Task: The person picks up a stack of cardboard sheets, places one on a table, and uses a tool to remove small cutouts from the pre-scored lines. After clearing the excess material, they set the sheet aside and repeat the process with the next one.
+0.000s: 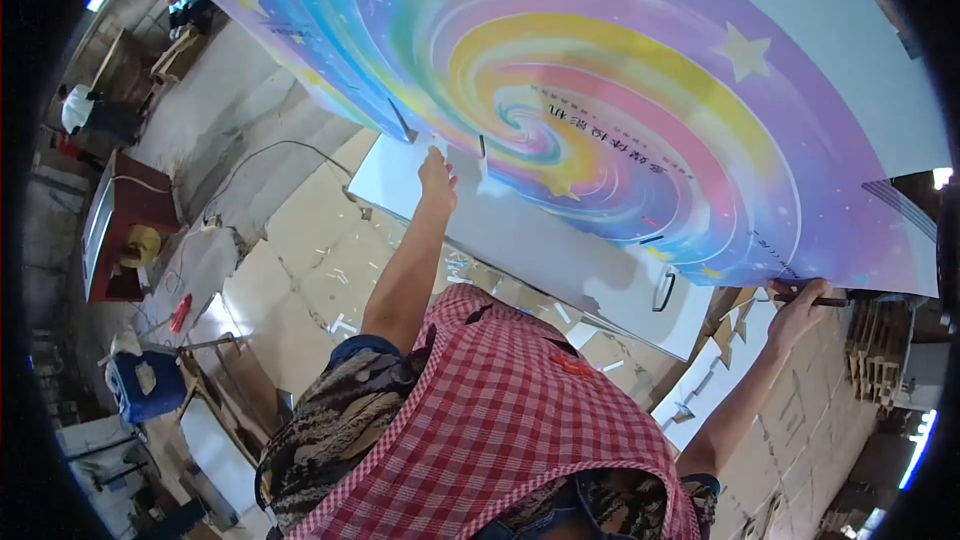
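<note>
A large printed sheet (620, 50), with a pastel rainbow swirl, yellow stars and Chinese characters, spreads over a white panel (400, 175) in front of me. My left hand (436, 178) is at the sheet's near edge, over the white panel, with its fingers curled. What lies between those fingers is hidden. At the sheet's lower right corner, my right hand (798, 308) is closed on the edge, fingers partly under it. A dark strip (830, 297) shows beside these fingers. On the panel near its right end is a black handle (664, 292).
Paper scraps (345, 323) litter the tiled floor. To the left are a dark red cabinet (130, 225), a blue container (148, 385) and a cable (270, 148). Wooden pallets (880, 350) are stacked at right. Two people (100, 115) are far off at upper left.
</note>
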`<control>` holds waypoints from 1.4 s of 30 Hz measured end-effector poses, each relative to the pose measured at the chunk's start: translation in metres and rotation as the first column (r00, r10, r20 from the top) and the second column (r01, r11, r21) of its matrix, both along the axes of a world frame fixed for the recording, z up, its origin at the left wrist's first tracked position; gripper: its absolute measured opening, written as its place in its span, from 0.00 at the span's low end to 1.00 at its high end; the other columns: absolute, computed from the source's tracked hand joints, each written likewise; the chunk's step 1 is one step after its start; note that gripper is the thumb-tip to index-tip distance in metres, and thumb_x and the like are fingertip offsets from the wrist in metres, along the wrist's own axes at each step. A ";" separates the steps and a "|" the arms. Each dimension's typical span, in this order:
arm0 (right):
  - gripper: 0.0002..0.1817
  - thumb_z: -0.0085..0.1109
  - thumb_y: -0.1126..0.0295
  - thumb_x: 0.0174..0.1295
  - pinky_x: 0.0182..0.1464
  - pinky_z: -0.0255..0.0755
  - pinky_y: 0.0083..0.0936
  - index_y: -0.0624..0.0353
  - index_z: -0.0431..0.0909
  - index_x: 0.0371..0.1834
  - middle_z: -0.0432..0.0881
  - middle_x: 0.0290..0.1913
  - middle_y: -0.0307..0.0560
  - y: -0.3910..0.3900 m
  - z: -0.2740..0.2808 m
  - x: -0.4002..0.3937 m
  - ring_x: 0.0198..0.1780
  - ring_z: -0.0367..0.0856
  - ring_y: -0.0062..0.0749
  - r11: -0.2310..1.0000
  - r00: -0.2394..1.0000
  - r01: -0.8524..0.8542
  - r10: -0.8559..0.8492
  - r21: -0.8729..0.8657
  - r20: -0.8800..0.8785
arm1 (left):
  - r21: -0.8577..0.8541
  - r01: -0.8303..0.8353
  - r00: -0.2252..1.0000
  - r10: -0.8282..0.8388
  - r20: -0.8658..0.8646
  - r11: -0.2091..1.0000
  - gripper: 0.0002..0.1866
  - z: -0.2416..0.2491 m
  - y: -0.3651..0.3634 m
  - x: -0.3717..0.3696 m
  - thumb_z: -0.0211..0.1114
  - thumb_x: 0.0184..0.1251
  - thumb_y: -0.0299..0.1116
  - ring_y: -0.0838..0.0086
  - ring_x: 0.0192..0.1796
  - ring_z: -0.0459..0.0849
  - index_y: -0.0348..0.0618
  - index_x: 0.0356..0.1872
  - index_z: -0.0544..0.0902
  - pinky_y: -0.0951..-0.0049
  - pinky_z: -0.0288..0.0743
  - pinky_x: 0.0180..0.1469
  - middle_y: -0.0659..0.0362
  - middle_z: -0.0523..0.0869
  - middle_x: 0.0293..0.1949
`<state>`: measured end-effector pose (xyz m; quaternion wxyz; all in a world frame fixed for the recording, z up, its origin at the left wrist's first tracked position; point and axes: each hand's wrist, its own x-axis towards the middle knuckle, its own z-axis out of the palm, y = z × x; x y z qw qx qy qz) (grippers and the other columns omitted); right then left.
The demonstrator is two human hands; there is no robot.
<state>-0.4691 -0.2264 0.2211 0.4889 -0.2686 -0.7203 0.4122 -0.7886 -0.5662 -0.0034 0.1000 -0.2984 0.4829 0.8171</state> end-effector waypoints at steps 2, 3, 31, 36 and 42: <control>0.22 0.38 0.52 0.62 0.20 0.71 0.21 0.65 0.61 0.34 0.69 0.24 0.45 0.007 -0.003 -0.004 0.17 0.73 0.29 1.000 1.000 0.021 -0.021 0.005 -0.020 | 0.157 0.033 0.999 -0.034 0.001 0.987 0.17 -0.022 0.013 -0.017 0.48 0.62 0.48 0.76 0.27 0.68 0.45 0.36 0.72 0.74 0.64 0.34 0.65 0.71 0.25; 0.22 0.38 0.52 0.62 0.20 0.71 0.21 0.64 0.61 0.34 0.69 0.24 0.44 0.010 -0.006 0.000 0.17 0.73 0.28 0.999 0.999 0.033 -0.033 -0.008 -0.021 | 0.163 0.054 0.998 -0.057 0.010 0.985 0.17 -0.037 0.014 -0.020 0.48 0.62 0.48 0.76 0.27 0.68 0.45 0.36 0.72 0.74 0.64 0.34 0.65 0.71 0.25; 0.21 0.40 0.54 0.61 0.11 0.65 0.18 0.65 0.65 0.33 0.67 0.14 0.40 0.008 0.010 -0.002 0.11 0.71 0.27 0.975 0.985 0.149 -0.131 -0.168 0.114 | 0.638 0.225 0.929 0.036 -0.369 0.736 0.20 0.013 -0.048 0.023 0.49 0.61 0.39 0.69 0.56 0.67 0.41 0.52 0.67 0.62 0.55 0.61 0.59 0.71 0.52; 0.23 0.45 0.51 0.58 0.09 0.65 0.18 0.65 0.68 0.28 0.66 0.13 0.38 0.020 -0.012 -0.035 0.10 0.69 0.24 0.907 0.923 0.218 -0.071 -0.362 0.379 | 0.426 0.106 0.961 0.018 -0.277 0.899 0.18 0.015 -0.100 0.059 0.48 0.63 0.39 0.71 0.54 0.68 0.42 0.51 0.68 0.64 0.57 0.60 0.59 0.71 0.52; 0.26 0.45 0.49 0.57 0.10 0.63 0.17 0.66 0.72 0.37 0.72 0.15 0.44 0.080 -0.130 -0.041 0.13 0.74 0.27 0.953 0.649 0.296 -0.147 -0.069 0.747 | 0.161 -0.280 0.925 0.221 0.308 0.946 0.12 -0.005 -0.071 0.063 0.51 0.61 0.40 0.73 0.44 0.74 0.42 0.38 0.73 0.65 0.65 0.54 0.62 0.77 0.37</control>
